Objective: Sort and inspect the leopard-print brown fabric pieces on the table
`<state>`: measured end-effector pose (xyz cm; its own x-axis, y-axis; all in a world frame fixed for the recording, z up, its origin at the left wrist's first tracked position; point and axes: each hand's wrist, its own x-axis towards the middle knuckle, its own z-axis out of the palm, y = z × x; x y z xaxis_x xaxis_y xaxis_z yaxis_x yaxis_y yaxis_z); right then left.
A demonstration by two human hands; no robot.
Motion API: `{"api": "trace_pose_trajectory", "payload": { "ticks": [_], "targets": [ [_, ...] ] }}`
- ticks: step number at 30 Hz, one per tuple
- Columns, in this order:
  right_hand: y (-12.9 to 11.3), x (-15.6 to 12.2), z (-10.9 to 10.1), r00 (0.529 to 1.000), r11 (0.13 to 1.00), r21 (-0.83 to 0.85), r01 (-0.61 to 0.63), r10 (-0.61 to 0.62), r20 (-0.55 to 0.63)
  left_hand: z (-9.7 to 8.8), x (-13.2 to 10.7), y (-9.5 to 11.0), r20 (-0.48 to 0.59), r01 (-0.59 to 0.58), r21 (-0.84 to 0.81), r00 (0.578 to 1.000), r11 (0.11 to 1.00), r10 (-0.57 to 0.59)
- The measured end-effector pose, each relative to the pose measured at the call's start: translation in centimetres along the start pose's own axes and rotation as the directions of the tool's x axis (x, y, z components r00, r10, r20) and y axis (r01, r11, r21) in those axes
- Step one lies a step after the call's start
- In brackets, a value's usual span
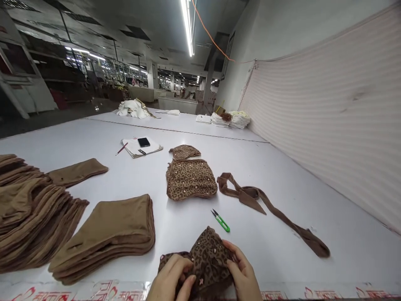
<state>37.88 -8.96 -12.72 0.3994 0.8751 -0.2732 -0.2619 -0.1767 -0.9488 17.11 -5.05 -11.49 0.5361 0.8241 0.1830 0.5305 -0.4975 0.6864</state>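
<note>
A leopard-print fabric piece (209, 258) with small pale motifs is held up at the table's near edge, bunched and folded between both hands. My left hand (173, 276) grips its left part with thumb and fingers curled in. At its right edge, my right hand (240, 269) pinches the cloth between thumb and fingers. Just beyond lie green thread snips (221, 220), blades pointing away to the left. Farther back sits a stack of leopard-print pieces (191, 179), with a smaller leopard-print piece (185, 151) behind it.
Brown folded pieces (115, 228) are stacked at left, beside a larger brown pile (34, 225). A brown fabric strip (282, 215) trails at right. Papers (131, 147) carry a phone (143, 142). White cloth (133, 108) and white stacks (239, 119) lie at the far end.
</note>
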Motion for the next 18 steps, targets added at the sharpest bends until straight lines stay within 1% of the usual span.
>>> {"api": "trace_pose_trajectory", "payload": {
  "ticks": [2, 4, 6, 7, 9, 11, 12, 13, 14, 15, 16, 18],
  "targets": [
    [-0.3, -0.4, 1.4, 1.0, 0.992, 0.125, 0.012, -0.01, -0.012, -0.1, 0.6, 0.4, 0.028, 0.082, -0.084, 0.996, 0.993, -0.08],
    [-0.9, -0.5, 3.5, 0.998, 0.967, 0.247, 0.055, -0.061, 0.017, -0.7, 1.8, 0.8, 0.058, 0.108, -0.11, 0.993, 0.988, -0.103],
    [-1.7, -0.5, 5.5, 0.988, 0.941, 0.312, 0.133, -0.15, 0.031, -2.0, 3.1, 1.2, 0.051, 0.113, -0.138, 0.993, 0.984, -0.107],
    [-2.1, -0.6, 6.3, 0.981, 0.931, 0.32, 0.178, -0.194, 0.019, -2.9, 3.7, 1.4, 0.009, 0.1, -0.148, 0.995, 0.984, -0.1],
    [-2.6, -0.6, 7.4, 0.967, 0.925, 0.286, 0.251, -0.251, -0.038, -4.5, 4.2, 1.4, -0.136, 0.031, -0.153, 0.989, 0.988, -0.052],
    [-2.5, -0.5, 7.6, 0.955, 0.931, 0.217, 0.294, -0.276, -0.111, -5.5, 3.9, 1.2, -0.291, -0.062, -0.155, 0.957, 0.986, 0.015],
    [-2.0, -0.3, 7.5, 0.953, 0.939, 0.184, 0.292, -0.269, -0.14, -5.5, 3.6, 0.9, -0.342, -0.098, -0.155, 0.939, 0.983, 0.04],
    [-1.3, -0.1, 7.3, 0.955, 0.948, 0.161, 0.273, -0.248, -0.16, -5.1, 3.2, 0.6, -0.365, -0.114, -0.16, 0.93, 0.981, 0.049],
    [-0.4, 0.1, 7.1, 0.961, 0.959, 0.149, 0.24, -0.214, -0.173, -4.5, 2.8, 0.2, -0.362, -0.107, -0.168, 0.931, 0.98, 0.04],
    [0.7, 0.3, 6.9, 0.968, 0.969, 0.149, 0.2, -0.172, -0.183, -3.7, 2.5, -0.1, -0.337, -0.085, -0.177, 0.941, 0.981, 0.021],
    [1.9, 0.5, 6.7, 0.973, 0.975, 0.153, 0.16, -0.13, -0.189, -2.8, 2.2, -0.4, -0.29, -0.05, -0.183, 0.957, 0.982, -0.006],
    [4.3, 0.8, 6.3, 0.978, 0.98, 0.164, 0.112, -0.079, -0.195, -0.9, 2.2, -0.8, -0.153, 0.039, -0.192, 0.986, 0.981, -0.069]
  ]
}}
